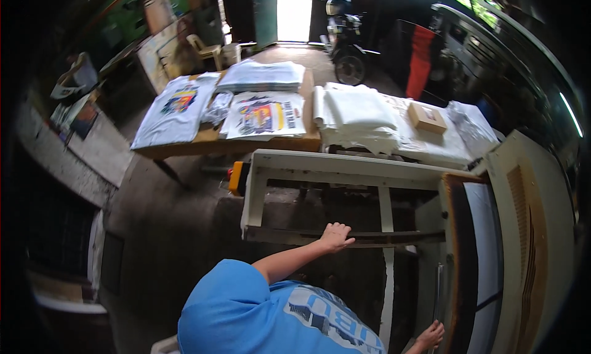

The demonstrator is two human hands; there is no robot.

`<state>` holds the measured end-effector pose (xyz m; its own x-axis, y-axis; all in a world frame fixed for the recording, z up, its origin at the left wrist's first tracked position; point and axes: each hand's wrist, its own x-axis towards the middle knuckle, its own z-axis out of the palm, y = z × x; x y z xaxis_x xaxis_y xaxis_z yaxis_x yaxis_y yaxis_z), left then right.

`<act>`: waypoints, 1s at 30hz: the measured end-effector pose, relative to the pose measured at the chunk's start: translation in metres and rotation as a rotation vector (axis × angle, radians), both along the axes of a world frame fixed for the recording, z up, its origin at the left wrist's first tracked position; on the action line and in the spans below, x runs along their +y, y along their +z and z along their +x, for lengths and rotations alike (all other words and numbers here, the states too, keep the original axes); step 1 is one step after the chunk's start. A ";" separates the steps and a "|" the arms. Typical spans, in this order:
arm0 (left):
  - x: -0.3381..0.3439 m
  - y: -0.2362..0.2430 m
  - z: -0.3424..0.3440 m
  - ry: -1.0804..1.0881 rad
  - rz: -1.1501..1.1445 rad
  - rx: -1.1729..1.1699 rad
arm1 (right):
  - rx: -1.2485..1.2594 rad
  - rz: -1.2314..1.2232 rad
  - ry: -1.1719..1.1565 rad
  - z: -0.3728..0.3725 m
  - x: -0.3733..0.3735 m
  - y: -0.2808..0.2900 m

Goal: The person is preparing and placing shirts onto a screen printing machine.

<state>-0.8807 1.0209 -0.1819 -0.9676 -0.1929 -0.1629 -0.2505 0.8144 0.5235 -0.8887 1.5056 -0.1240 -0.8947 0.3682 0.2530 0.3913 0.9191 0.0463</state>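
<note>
A white metal frame [345, 163] with open bays stands in front of me. My left hand [337, 237] rests on its dark narrow rail [394, 236], fingers lying over it and somewhat apart. Low on the right, my right hand [430, 335] has its fingers curled at the lower end of an upright thin metal rod [439, 286]. Part of that grip is hidden. Beside the rod runs a brown-edged dark panel [460, 249] with a pale blue-white sheet [483, 231] alongside.
Beyond the frame, a brown table [228, 146] bears a printed white T-shirt [178, 105] and stacked prints [265, 114]. White cloth [360, 111] and a small cardboard box [427, 118] lie to its right. A yellow box [239, 178] adjoins the frame. A motorcycle [346, 40] stands near the doorway.
</note>
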 end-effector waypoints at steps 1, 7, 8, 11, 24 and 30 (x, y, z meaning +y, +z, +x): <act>0.001 -0.007 -0.002 0.006 -0.032 0.061 | 0.032 -0.091 0.048 0.005 -0.025 0.036; 0.011 0.007 -0.009 -0.018 -0.167 -0.063 | -0.119 -0.128 -0.057 -0.055 0.044 0.025; 0.011 0.008 -0.008 -0.014 -0.185 -0.068 | -0.122 -0.127 -0.056 -0.063 0.055 0.024; 0.013 0.005 -0.004 0.005 -0.223 -0.061 | -0.192 -0.175 -0.065 -0.094 0.071 0.036; 0.021 0.013 -0.015 0.128 -0.209 -0.183 | -0.130 -0.036 -0.206 -0.250 0.220 -0.025; 0.027 0.016 -0.012 0.186 -0.225 -0.225 | -0.327 -0.328 -0.089 -0.282 0.247 0.006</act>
<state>-0.8930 1.0477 -0.1661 -0.8577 -0.4169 -0.3010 -0.4931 0.8327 0.2520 -1.1707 1.7524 -0.1183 -0.8694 0.4605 -0.1792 0.4825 0.8694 -0.1068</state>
